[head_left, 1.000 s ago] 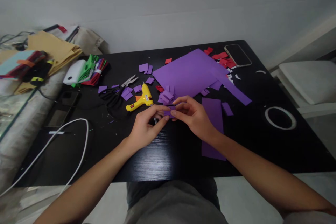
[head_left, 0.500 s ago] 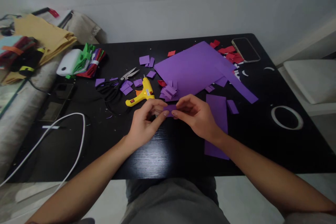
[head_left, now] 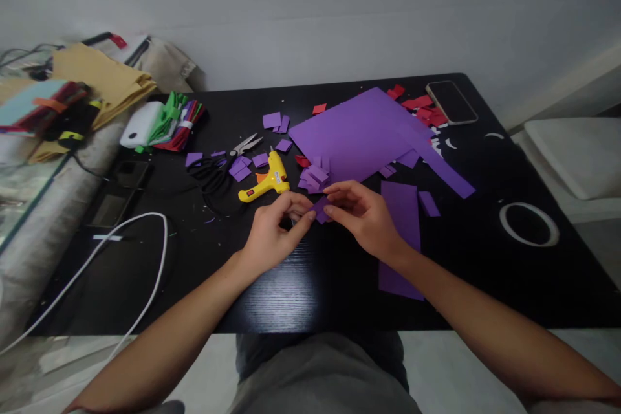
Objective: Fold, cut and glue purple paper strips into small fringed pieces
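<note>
Between both hands is a small purple paper piece [head_left: 320, 207], held above the black table. My left hand [head_left: 277, 226] pinches its left end between thumb and fingers. The thumb and fingertips of my right hand [head_left: 361, 217] grip the right end. Just behind the hands lies a pile of small purple paper pieces [head_left: 314, 176]. A yellow hot glue gun [head_left: 266, 180] rests beyond my left hand, and black-handled scissors [head_left: 237, 152] lie further left. Under my right wrist is a purple paper rectangle [head_left: 400, 226], with a small folded purple piece [head_left: 429, 204] beside it.
A large purple sheet [head_left: 359, 129] and a purple strip lie at the back. Red scraps [head_left: 424, 110] and a phone [head_left: 452, 102] are at the back right. A white tape ring [head_left: 528, 224] lies right; a white cable [head_left: 160, 252] loops at left.
The purple piece has turned from level to slanted, its right end higher. My left hand has lowered slightly relative to it. The whole view has shifted a little.
</note>
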The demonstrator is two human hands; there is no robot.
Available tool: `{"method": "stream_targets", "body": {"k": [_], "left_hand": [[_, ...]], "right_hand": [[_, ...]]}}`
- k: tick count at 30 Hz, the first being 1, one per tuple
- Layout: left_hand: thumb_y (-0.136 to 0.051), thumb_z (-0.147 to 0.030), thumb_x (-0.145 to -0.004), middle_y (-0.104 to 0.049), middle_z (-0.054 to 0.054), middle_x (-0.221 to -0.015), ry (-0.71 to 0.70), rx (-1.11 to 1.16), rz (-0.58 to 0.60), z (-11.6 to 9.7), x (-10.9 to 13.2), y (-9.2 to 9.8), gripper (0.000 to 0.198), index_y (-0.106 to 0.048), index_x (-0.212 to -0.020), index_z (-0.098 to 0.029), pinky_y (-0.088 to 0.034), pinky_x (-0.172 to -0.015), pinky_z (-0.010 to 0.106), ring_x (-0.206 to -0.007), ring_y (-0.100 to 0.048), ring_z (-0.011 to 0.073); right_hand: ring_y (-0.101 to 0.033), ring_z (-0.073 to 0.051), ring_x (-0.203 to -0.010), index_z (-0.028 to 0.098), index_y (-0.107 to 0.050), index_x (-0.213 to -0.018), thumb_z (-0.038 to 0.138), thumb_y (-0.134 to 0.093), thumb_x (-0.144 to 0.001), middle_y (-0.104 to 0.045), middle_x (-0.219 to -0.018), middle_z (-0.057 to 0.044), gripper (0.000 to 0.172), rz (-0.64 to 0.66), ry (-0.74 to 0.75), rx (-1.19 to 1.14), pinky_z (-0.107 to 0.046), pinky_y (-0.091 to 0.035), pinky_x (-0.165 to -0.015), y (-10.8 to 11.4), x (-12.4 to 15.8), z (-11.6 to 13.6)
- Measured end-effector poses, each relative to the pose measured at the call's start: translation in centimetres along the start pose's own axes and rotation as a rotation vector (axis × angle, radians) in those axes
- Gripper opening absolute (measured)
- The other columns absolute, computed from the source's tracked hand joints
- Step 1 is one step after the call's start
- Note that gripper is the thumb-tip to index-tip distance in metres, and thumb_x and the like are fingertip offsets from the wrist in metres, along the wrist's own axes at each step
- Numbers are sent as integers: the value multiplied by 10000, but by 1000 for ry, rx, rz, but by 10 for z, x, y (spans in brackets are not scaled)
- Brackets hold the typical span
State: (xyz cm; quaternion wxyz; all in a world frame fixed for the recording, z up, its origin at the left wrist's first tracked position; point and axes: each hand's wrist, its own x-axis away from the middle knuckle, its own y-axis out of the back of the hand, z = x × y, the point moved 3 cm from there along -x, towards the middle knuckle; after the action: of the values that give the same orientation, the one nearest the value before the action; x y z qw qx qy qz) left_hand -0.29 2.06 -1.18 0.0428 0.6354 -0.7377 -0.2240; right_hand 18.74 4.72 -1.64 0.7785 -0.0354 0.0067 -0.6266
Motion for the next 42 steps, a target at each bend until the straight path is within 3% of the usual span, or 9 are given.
{"method": "stream_targets", "body": {"k": [3,5,9,13,21,27,32,38,42], "left_hand": [[-631,-250,-976,-759,30,-879,-112,-249,-29,-2,-5,9,75,-691,-999,-212,-577,-739,305,-768,-711,169],[-582,-199,-951,-770,63,-990,-152,-459,-108,-2,-10,21,123,-682,-1021,-212,-566,-872,370,-927,-721,222],[-603,-140,-803,-675,181,-1236,41,-880,-185,9,-21,43,405,-634,-1206,-167,-493,-984,524,-1184,-611,388],[-616,-184,-820,-603,225,-1325,167,-1028,-112,21,-25,47,435,-627,-1254,-148,-483,-939,542,-1177,-577,432],[-613,-285,-902,-628,217,-1240,137,-915,-118,28,-27,52,311,-590,-1179,-145,-511,-923,543,-1139,-610,411],[-626,-269,-922,-633,147,-1214,-81,-628,-267,15,-22,57,347,-557,-1248,-169,-548,-867,401,-1053,-646,281],[-669,-272,-884,-687,62,-1038,-148,-458,-209,12,-15,50,341,-597,-1204,-177,-515,-693,305,-771,-632,176],[-663,-271,-943,-741,56,-955,-199,-354,-247,8,-12,48,127,-692,-1012,-168,-571,-779,309,-842,-706,185],[-637,-283,-978,-763,71,-889,-139,-334,-211,6,-10,49,190,-709,-851,-162,-573,-708,293,-780,-723,186]], "right_hand": [[-697,-205,-933,252,-741,-973,272,-850,-788,-716,-960,-28,216,-18,-18,-58,-351,-642,-807,3,-4,-4],[-681,-189,-876,245,-740,-976,302,-854,-785,-684,-948,-21,229,-24,-57,-114,-344,-663,-742,5,-7,-7],[-693,-180,-868,247,-749,-1029,356,-851,-807,-661,-1011,-24,267,-41,-117,-186,-360,-699,-704,8,-11,-10],[-719,-181,-860,253,-767,-1075,372,-848,-821,-696,-1007,-25,291,-29,-107,-222,-362,-706,-712,9,-13,-11],[-695,-168,-886,250,-792,-1029,314,-825,-829,-705,-1017,-21,213,-44,-99,-220,-367,-694,-799,10,-13,-9],[-666,-154,-873,242,-742,-943,314,-876,-797,-654,-971,-4,211,-49,-97,-228,-328,-685,-784,9,-12,-5],[-670,-125,-782,226,-683,-907,310,-929,-749,-644,-963,11,304,-65,-66,-200,-310,-683,-746,9,-12,-9],[-713,-150,-885,238,-696,-1001,275,-927,-748,-669,-1057,-10,344,-67,-85,-237,-307,-703,-758,8,-11,-8],[-741,-156,-861,234,-632,-942,260,-958,-702,-676,-1009,8,406,-97,-138,-282,-313,-711,-741,9,-11,-9]]}}
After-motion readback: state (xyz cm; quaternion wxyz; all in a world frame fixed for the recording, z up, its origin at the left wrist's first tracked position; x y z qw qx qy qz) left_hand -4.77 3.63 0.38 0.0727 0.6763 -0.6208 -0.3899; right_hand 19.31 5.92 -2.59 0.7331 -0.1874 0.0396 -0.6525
